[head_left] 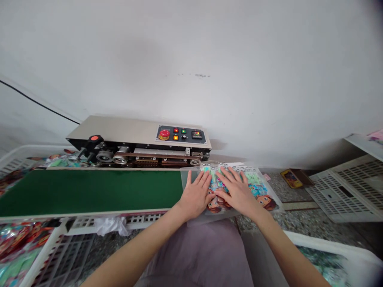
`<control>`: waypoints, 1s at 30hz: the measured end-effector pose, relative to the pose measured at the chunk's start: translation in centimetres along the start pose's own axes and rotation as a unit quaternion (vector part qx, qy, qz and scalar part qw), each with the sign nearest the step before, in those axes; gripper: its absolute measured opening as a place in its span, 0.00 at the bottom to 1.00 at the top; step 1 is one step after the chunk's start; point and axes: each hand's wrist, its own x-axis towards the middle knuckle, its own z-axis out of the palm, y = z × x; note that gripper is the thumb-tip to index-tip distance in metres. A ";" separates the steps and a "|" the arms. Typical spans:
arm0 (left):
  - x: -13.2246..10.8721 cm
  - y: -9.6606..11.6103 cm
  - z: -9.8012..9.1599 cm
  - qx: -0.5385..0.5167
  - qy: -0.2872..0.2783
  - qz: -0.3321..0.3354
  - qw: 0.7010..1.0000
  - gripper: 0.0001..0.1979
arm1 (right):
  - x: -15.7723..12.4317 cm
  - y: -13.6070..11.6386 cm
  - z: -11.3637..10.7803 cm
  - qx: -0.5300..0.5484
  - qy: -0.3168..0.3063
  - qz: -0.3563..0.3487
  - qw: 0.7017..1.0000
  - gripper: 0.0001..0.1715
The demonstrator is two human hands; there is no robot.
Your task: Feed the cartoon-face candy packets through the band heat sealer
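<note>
Nearest the camera, a mauve cloth [203,255] covers the lap. It is flanked by a white crate [60,237] holding printed packets at lower left and a second white bin [329,245] at lower right, both close beside the seat.

Beyond the lap, the left hand [196,195] and the right hand [237,193] lie palm down, side by side, with fingers extended and spread. Neither hand closes around anything. Both press flat on a clear packet [263,191] with cartoon-printed contents. The flat contact appears to keep the film smooth and the contents evenly spread.

The packet rests at the right end of the green belt [89,191]. Whether its left edge touches or overlaps the belt cannot be told. Its far edge appears to line up with the sealing band [155,156] of the sealer machine [119,129], which runs along the belt's far side.

On the machine top, the control panel [182,134] faces the seat, with the red stop button [164,134] at its left. Behind the machine stands a plain white wall [209,59].
</note>
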 end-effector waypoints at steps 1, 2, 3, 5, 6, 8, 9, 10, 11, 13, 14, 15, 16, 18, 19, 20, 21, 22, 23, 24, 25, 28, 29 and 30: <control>-0.1 -0.1 -0.1 -0.002 -0.002 -0.006 1.000 0.34 | 0.0 0.0 0.1 0.000 0.001 -0.002 1.000 0.33; -0.1 -0.3 -0.1 -0.002 -0.002 -0.012 1.000 0.34 | 0.0 -0.1 0.1 0.000 0.001 -0.001 1.000 0.33; -0.2 -0.3 -0.2 -0.003 -0.001 -0.018 1.000 0.34 | 0.0 -0.1 0.2 -0.001 0.000 0.001 1.000 0.32; -0.3 -0.4 -0.4 -0.005 -0.002 -0.025 1.000 0.34 | 0.0 -0.2 0.3 -0.002 -0.003 0.008 1.000 0.32; -0.3 -0.4 -0.4 -0.006 -0.003 -0.027 1.000 0.34 | 0.1 -0.2 0.3 -0.002 -0.005 0.011 1.000 0.32; -0.4 -0.3 -0.5 -0.002 -0.005 -0.030 1.000 0.34 | 0.1 -0.3 0.3 -0.001 -0.006 0.016 1.000 0.32; -0.5 -0.2 -0.5 0.002 -0.005 -0.034 0.999 0.34 | 0.2 -0.4 0.2 0.000 -0.006 0.017 1.000 0.32; -0.5 -0.2 -0.5 0.009 -0.005 -0.038 0.999 0.34 | 0.2 -0.4 0.2 0.000 -0.007 0.018 1.000 0.32; -0.6 -0.2 -0.5 0.016 -0.005 -0.042 0.999 0.33 | 0.2 -0.5 0.2 0.001 -0.008 0.019 1.000 0.32; -0.8 -0.4 -0.5 0.028 -0.006 -0.049 0.998 0.32 | 0.2 -0.5 0.1 0.004 -0.012 0.021 1.000 0.33; -0.9 -0.6 -0.6 0.031 -0.010 -0.052 0.998 0.32 | 0.2 -0.6 0.0 0.005 -0.013 0.022 1.000 0.32; -1.1 -0.8 -0.8 0.032 -0.015 -0.055 0.998 0.32 | 0.2 -0.6 0.0 0.006 -0.014 0.024 1.000 0.32; -1.4 -1.1 -1.1 0.032 -0.021 -0.060 0.997 0.32 | 0.2 -0.7 -0.1 0.007 -0.015 0.025 1.000 0.32; -1.9 -1.8 -2.0 0.034 -0.035 -0.083 0.995 0.31 | 0.2 -0.7 -0.1 0.009 -0.015 0.025 1.000 0.32; -2.1 -2.1 -2.7 0.040 -0.040 -0.101 0.993 0.31 | 0.2 -0.7 -0.2 0.010 -0.015 0.024 1.000 0.32; -2.3 -2.2 -3.3 0.047 -0.044 -0.121 0.991 0.30 | 0.2 -0.7 -0.1 0.011 -0.014 0.023 1.000 0.32; -2.5 -2.0 -3.9 0.056 -0.045 -0.137 0.988 0.29 | 0.2 -0.6 -0.1 0.011 -0.013 0.021 1.000 0.32; -2.6 -1.7 -4.5 0.062 -0.043 -0.145 0.987 0.28 | 0.2 -0.6 0.0 0.010 -0.012 0.021 1.000 0.32; -2.7 -1.1 -4.8 0.063 -0.038 -0.142 0.987 0.28 | 0.2 -0.6 0.0 0.009 -0.011 0.021 1.000 0.32; -2.7 -0.4 -4.9 0.058 -0.034 -0.128 0.989 0.28 | 0.2 -0.7 0.1 0.007 -0.009 0.022 1.000 0.32; -2.7 0.5 -4.8 0.046 -0.031 -0.104 0.993 0.28 | 0.1 -0.7 0.2 0.004 -0.007 0.025 1.000 0.32; -2.5 2.5 -3.5 0.000 -0.035 -0.030 0.999 0.30 | 0.1 -1.1 0.3 -0.011 0.000 0.040 0.999 0.30; -2.4 2.7 -2.9 -0.011 -0.039 -0.016 0.999 0.31 | 0.1 -1.2 0.4 -0.016 0.001 0.046 0.999 0.30; -2.3 2.5 -2.4 -0.018 -0.043 -0.007 0.999 0.32 | 0.1 -1.4 0.4 -0.021 0.001 0.052 0.998 0.30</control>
